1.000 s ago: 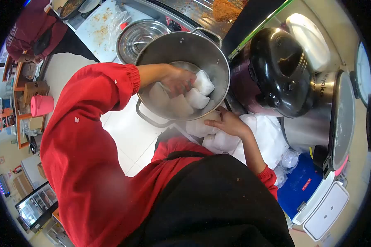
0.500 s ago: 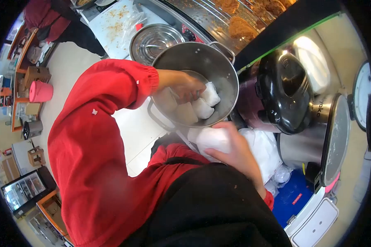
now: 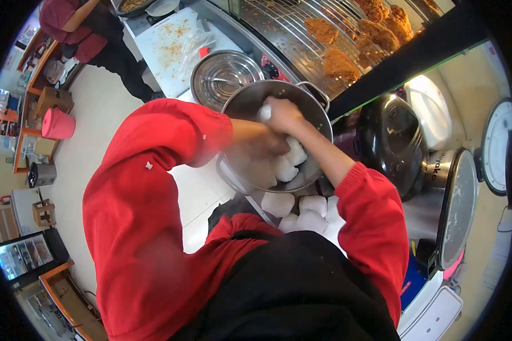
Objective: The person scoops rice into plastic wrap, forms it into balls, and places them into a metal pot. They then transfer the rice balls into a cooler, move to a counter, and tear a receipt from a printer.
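Observation:
A deep metal pot (image 3: 320,122) stands in front of me with several white wrapped packets (image 3: 284,170) inside. My right hand (image 3: 284,116) reaches across into the pot, closed on a white packet (image 3: 264,113) that shows only in part. My left hand (image 3: 272,143) is also inside, beside the packets and below my right wrist. Its fingers are blurred and partly hidden, so their hold cannot be made out. More white wrapped packets (image 3: 310,221) lie together outside the pot, between it and my body.
A steel bowl (image 3: 202,79) and a white board (image 3: 159,54) with crumbs are beyond the pot. Fried pieces (image 3: 340,65) lie on a rack at upper right. A black-lidded cooker (image 3: 395,136) stands right. Another person (image 3: 88,34) is at upper left.
My right hand has moved from the packets outside into the pot, bringing a white packet. My left hand stays in the pot. The view has shifted slightly.

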Demonstrator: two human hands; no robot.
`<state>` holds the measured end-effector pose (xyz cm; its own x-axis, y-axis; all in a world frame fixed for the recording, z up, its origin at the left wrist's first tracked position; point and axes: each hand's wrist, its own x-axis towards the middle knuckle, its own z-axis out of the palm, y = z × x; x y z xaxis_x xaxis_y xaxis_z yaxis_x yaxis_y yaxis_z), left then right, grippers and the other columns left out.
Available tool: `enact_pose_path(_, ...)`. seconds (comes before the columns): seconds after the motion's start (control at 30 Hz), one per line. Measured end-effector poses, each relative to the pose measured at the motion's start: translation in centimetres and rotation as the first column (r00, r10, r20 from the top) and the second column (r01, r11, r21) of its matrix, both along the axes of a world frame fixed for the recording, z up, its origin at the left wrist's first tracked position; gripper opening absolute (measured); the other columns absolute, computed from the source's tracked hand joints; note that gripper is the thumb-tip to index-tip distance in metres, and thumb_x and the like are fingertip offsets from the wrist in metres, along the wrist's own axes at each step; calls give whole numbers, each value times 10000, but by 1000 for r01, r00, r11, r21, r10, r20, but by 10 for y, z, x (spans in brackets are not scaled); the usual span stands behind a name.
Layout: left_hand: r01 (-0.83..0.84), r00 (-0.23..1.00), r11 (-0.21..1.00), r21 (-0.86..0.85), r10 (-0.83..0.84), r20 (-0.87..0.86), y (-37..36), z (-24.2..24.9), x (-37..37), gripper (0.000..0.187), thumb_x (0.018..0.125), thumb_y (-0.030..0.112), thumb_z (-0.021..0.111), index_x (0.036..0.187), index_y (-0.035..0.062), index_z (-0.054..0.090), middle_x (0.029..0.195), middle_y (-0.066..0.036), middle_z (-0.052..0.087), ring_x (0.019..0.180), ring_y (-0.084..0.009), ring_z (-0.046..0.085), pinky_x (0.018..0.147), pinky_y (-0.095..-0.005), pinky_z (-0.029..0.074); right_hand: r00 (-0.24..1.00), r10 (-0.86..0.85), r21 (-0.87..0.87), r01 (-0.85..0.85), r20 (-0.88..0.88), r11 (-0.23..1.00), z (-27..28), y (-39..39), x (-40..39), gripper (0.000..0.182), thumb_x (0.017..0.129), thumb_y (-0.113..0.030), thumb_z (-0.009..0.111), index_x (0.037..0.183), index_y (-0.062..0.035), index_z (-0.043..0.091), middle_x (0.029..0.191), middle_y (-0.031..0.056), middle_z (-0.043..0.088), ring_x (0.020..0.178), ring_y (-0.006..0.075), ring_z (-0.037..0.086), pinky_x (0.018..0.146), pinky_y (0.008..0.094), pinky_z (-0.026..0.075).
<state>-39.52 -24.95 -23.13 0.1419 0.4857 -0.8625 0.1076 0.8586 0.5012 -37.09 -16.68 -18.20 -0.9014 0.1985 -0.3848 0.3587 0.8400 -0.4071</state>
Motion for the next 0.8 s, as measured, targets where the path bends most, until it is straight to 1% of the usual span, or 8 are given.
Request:
enact_pose_path(0.17,285,898,958,16,-261,-354,5,-60,6,490,800,353,472,1140,2,435,1135,-164,490,1000,-259,501,830,-407,439,893,160,-116,-122,420,986,-45,-4,-22,408,667,-158,658,1018,32,573,1007,187,595,951,282,585,803,376,466)
enact_pose_path(0.23,485,810,868,108,-399,-429,-1,-29,2,476,803,372,477,1105,3,477,1109,-161,516,972,-261,517,809,-388,440,862,222,-249,-116,456,961,-45,-3,-17,490,708,-243,636,1104,23,526,1091,205,560,994,280,563,827,374,448)
enact_pose_path(0.3,735,653,604,307,-509,-561,-21,58,-9,469,807,392,482,1070,5,519,1082,-157,541,943,-262,533,788,-368,442,868,259,-287,-142,424,947,-84,-4,-21,394,711,-188,634,1013,55,565,1038,197,584,954,255,583,764,354,478)
enact_pose_path(0.4,687,653,727,4,-614,-444,-15,104,-20,451,809,402,487,1014,9,576,1025,-155,584,907,-266,555,761,-362,442,838,264,-436,-35,478,899,-95,-8,-15,416,776,-219,538,1089,53,495,1054,187,576,892,251,599,694,349,494)
enact_pose_path(0.5,748,387,643,-164,-624,-679,-22,76,-39,427,779,363,516,993,0,581,934,-160,613,861,-262,571,733,-387,437,781,289,-557,89,554,826,-72,-9,-3,519,820,-250,477,1237,29,345,1093,200,543,906,281,577,708,362,477)
enact_pose_path(0.57,726,433,637,-259,-716,-548,-21,16,-44,445,760,347,546,1038,0,564,980,-152,603,893,-252,571,742,-384,445,756,325,-592,102,569,800,4,-8,6,640,781,-197,546,1290,20,224,1084,238,516,1017,323,520,813,382,440)
enact_pose_path(0.67,568,714,781,-260,-625,-317,-22,21,-41,553,734,338,588,1156,-2,477,1071,-168,560,942,-270,560,796,-384,449,893,161,-433,41,421,901,-52,-5,13,593,814,-209,440,1317,20,226,1052,245,561,890,313,600,678,406,490)
enact_pose_path(0.8,315,916,882,-349,-379,-132,-19,30,-34,727,728,332,603,1294,5,286,1163,-227,470,987,-336,530,877,-408,430,905,323,-173,-284,278,943,-24,-2,13,464,751,-178,509,1161,34,467,1028,230,573,918,303,587,738,394,473)
